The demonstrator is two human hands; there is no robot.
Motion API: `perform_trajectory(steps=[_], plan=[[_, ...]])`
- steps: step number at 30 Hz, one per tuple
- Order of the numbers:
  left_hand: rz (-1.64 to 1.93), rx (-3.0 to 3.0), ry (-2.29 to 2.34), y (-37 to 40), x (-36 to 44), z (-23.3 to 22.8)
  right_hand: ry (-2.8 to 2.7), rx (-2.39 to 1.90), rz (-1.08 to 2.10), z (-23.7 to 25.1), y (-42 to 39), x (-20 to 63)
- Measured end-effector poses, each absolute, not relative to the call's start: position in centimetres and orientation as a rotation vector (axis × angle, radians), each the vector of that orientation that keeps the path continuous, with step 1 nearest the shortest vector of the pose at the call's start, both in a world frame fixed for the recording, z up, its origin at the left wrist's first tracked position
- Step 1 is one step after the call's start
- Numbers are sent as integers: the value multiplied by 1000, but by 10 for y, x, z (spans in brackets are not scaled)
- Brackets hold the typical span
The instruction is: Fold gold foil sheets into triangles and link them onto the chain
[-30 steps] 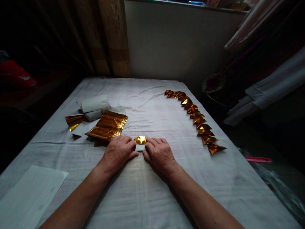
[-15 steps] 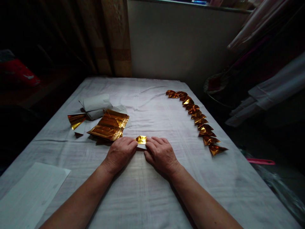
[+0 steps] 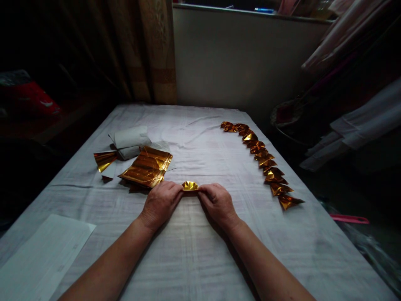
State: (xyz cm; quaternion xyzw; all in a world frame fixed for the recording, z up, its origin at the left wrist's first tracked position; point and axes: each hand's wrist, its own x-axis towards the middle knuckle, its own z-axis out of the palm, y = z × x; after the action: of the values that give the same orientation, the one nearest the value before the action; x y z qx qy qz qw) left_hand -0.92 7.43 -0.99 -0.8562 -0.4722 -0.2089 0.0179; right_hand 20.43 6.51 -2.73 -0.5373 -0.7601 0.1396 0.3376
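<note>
A small folded piece of gold foil paper point(image 3: 190, 186) sits on the white cloth point(image 3: 194, 246) at the middle of the table. My left hand point(image 3: 161, 202) pinches its left end and my right hand point(image 3: 217, 202) pinches its right end, fingers curled over it. Only a narrow gold strip shows between the fingertips. A stack of flat gold foil sheets point(image 3: 146, 166) lies just left of my left hand. A long row of several folded gold pieces point(image 3: 263, 161) runs along the right side of the table.
A loose gold sheet point(image 3: 105, 159) and folded white paper point(image 3: 128, 140) lie at the back left. A white sheet point(image 3: 40, 255) rests at the front left corner. A curtain and a pale wall stand behind; hanging cloth fills the right; a pink object point(image 3: 349, 218) lies beyond the right edge.
The white underside of the piece is no longer visible; it has been folded into a narrower gold strip. Both hands closed in on its ends.
</note>
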Motion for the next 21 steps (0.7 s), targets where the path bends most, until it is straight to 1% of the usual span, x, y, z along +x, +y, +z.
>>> perform_trajectory(steps=[4, 8, 21], plan=[[-766, -2638, -1580, 77, -7, -14, -1932, -1480, 352, -28, 67, 201], [-812, -2596, -1584, 80, -5, -18, -1942, -1512, 329, -26, 69, 198], [-668, -2543, -1717, 83, 2, -21, -2014, -1602, 179, -29, 72, 193]])
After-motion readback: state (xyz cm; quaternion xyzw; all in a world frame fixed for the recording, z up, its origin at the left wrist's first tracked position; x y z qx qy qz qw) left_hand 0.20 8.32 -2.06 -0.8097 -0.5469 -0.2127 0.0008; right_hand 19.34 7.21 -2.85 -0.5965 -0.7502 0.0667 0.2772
